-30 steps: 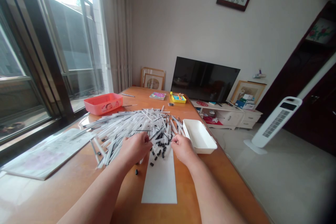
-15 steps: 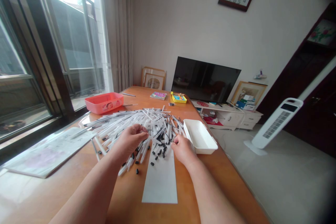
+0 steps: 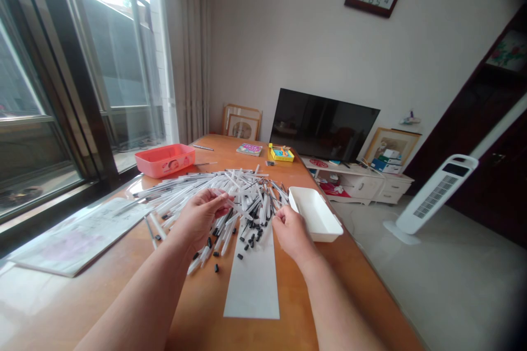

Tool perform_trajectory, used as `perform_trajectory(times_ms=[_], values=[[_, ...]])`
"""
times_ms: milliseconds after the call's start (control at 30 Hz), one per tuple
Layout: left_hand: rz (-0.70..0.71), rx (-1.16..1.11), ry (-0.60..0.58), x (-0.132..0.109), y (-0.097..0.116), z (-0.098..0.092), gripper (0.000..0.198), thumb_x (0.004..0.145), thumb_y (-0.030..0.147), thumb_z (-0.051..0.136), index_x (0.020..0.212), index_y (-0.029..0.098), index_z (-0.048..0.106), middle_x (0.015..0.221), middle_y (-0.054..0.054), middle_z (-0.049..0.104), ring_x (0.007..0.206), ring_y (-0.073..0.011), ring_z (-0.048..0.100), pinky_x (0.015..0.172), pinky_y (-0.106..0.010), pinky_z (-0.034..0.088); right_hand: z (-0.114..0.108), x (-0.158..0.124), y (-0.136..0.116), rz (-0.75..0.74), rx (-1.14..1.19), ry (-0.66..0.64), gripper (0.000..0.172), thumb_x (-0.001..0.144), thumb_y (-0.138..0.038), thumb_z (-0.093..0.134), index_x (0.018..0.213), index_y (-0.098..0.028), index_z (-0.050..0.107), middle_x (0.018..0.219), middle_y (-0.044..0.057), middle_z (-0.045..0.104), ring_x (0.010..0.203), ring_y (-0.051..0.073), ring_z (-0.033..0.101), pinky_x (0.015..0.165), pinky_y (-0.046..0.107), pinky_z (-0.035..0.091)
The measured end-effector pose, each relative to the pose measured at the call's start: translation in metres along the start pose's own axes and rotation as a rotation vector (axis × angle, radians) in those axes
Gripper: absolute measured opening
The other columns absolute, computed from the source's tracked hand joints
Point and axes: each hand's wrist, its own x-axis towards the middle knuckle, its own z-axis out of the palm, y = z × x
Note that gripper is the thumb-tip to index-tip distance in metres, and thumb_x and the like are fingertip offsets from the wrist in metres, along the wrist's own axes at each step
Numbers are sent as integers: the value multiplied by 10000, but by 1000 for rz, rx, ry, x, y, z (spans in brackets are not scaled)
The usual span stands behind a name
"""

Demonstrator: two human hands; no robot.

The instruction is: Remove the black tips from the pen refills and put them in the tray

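Note:
A wide heap of thin white pen tubes point(image 3: 218, 192) with black tips covers the middle of the wooden table point(image 3: 197, 299). My left hand point(image 3: 201, 220) sits over the heap's near side, its fingertips closed around a white tube. Small black pen caps point(image 3: 251, 231) lie scattered below the heap, some on a long white paper strip point(image 3: 251, 285). My right hand point(image 3: 292, 234) is pinched at the heap's right edge, close to the caps. Whether its fingertips hold anything is hidden.
A white plastic tray point(image 3: 315, 214) stands just right of my right hand, near the table edge. A coral-red plastic box point(image 3: 164, 160) and a printed paper sheet point(image 3: 82, 237) lie to the left. A booklet point(image 3: 249, 149) and yellow box point(image 3: 281, 154) sit at the far end.
My left hand has drawn back toward me and lifted its fingers, and more tubes and caps show below it. My right hand has barely moved. The view has turned slightly left.

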Motion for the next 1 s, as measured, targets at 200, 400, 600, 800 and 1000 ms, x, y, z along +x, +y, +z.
perform_trajectory(times_ms=[200, 400, 600, 800, 1000], values=[[-39, 31, -50, -3, -1, 4, 394, 695, 471, 816, 955, 193, 717, 794, 6, 629, 710, -117, 554, 676, -244, 422, -13, -7, -21, 3, 507, -29, 323, 799, -306, 572, 1086, -193, 669, 671, -17, 637, 587, 152, 554, 585, 261, 436], [-124, 48, -159, -9, -6, 13, 512, 705, 464, 798, 1110, 156, 744, 841, -45, 653, 672, -109, 498, 588, -238, 354, -32, -14, -37, 159, 965, -196, 274, 824, -331, 645, 1026, -159, 713, 919, 86, 748, 837, 196, 709, 723, 285, 529], [-199, 36, -308, -15, -9, 20, 400, 765, 412, 751, 1074, 159, 734, 774, -54, 659, 604, -105, 448, 541, -236, 301, -40, -16, -41, 83, 1128, -170, 296, 837, -415, 739, 1008, -181, 681, 888, 70, 750, 781, 171, 707, 708, 272, 534], [-193, 173, -433, -19, -9, 22, 362, 812, 443, 693, 1029, 159, 753, 829, -96, 703, 573, -111, 441, 522, -256, 260, -44, -14, -42, 93, 1247, -43, 291, 891, -458, 683, 1005, -190, 684, 711, 12, 685, 564, 105, 574, 539, 219, 438], [-207, 268, -492, -23, -9, 24, 383, 806, 515, 689, 959, 170, 757, 847, -94, 719, 583, -122, 450, 518, -267, 237, -40, -13, -41, 88, 1253, 6, 296, 910, -463, 657, 1025, -192, 681, 767, 44, 705, 609, 124, 584, 555, 230, 442]])
